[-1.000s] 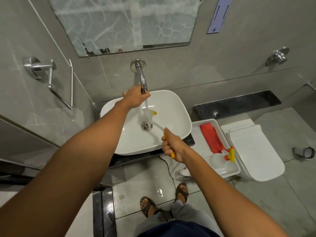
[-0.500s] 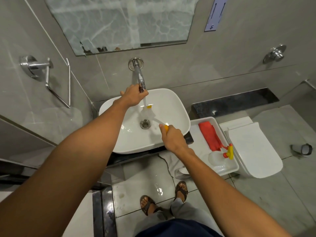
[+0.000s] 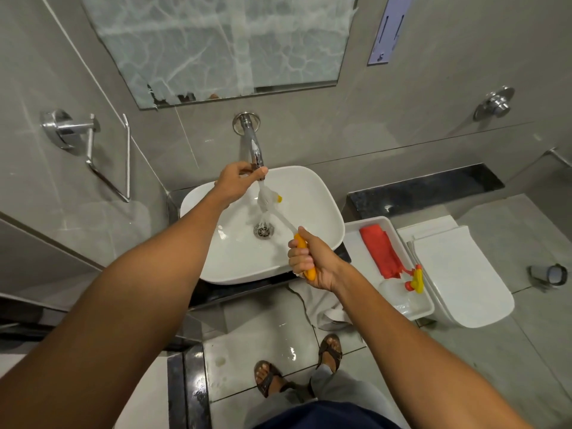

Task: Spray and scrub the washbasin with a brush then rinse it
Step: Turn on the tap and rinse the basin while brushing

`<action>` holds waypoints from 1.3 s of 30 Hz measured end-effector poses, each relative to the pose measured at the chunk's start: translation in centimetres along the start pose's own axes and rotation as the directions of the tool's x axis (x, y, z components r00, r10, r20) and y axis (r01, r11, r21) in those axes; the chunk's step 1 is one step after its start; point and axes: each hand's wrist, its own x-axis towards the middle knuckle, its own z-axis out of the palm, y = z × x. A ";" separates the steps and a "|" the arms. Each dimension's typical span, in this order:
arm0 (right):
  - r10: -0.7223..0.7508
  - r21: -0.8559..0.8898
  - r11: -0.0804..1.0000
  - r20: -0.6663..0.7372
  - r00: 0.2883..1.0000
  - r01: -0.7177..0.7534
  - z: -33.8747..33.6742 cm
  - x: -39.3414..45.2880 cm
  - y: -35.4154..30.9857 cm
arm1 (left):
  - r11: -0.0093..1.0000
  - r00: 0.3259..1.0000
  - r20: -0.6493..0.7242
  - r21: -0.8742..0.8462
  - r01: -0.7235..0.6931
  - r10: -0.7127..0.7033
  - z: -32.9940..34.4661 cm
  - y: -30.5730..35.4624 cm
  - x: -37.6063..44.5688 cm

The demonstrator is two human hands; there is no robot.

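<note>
The white washbasin (image 3: 315, 196) sits under a chrome wall tap (image 3: 252, 144). Water runs from the spout down to the drain (image 3: 263, 229). My left hand (image 3: 236, 181) is closed around the tip of the tap. My right hand (image 3: 312, 261) grips the yellow handle of a brush (image 3: 272, 203), whose white bristle head is held in the water stream above the drain. A spray bottle (image 3: 399, 289) with a red and yellow trigger lies in a white tray to the right.
The white tray (image 3: 356, 243) beside the basin also holds a red cloth (image 3: 382, 252). A closed white toilet (image 3: 458, 274) stands right of it. A towel ring (image 3: 93, 150) hangs on the left wall, a mirror above the tap. The floor by my feet is wet.
My right hand pushed the brush toward the tap, then drew back toward the basin's front edge. The brush head stays in the running water. My left hand remains on the tap.
</note>
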 end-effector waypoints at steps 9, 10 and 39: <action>0.108 0.138 0.982 0.151 0.983 -0.129 -1.3 0.0 0.1 | 0.990 0.989 0.124 -0.110 0.090 -0.076 0.1 0.1 0.6; 0.109 0.134 0.983 0.146 0.983 -0.129 -1.4 0.1 0.1 | 0.989 0.990 0.121 -0.119 0.091 -0.076 0.1 0.0 0.7; -0.172 -0.367 0.923 -0.124 0.977 0.116 -4.6 -0.3 -3.3 | 0.988 0.844 -0.533 0.082 0.128 -0.065 6.3 -2.5 -1.7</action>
